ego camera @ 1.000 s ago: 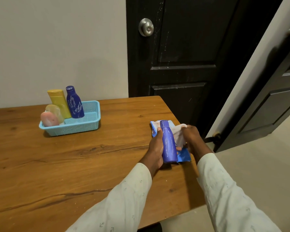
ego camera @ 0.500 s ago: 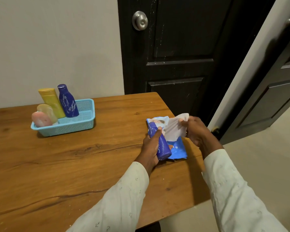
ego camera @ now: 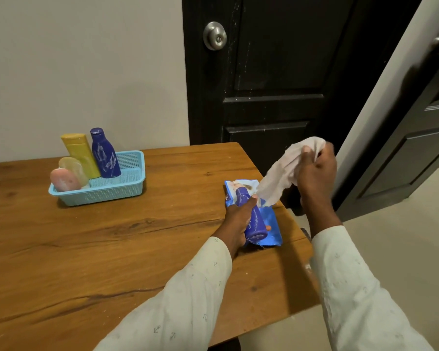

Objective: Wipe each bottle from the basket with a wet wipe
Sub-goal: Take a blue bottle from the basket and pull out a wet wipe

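My left hand [ego camera: 237, 221] grips a blue bottle [ego camera: 255, 221] lying tilted on top of the blue wet-wipe pack [ego camera: 271, 226] near the table's right edge. My right hand [ego camera: 316, 171] pinches a white wet wipe [ego camera: 280, 177] lifted above the pack; its lower end still reaches the pack's opening. A light blue basket [ego camera: 127, 191] at the back left holds a dark blue bottle [ego camera: 104, 154], a yellow bottle [ego camera: 80, 154], a pale yellow bottle [ego camera: 74, 169] and a pink bottle [ego camera: 64, 179].
The wooden table [ego camera: 112, 249] ends just right of the pack. A dark door with a round metal knob [ego camera: 214, 35] stands behind the table, and a second dark door [ego camera: 416, 122] hangs ajar at the right over a pale floor.
My right hand has pulled the wipe up and to the right out of the pack. My left hand with the blue bottle has stayed pressed on the pack.
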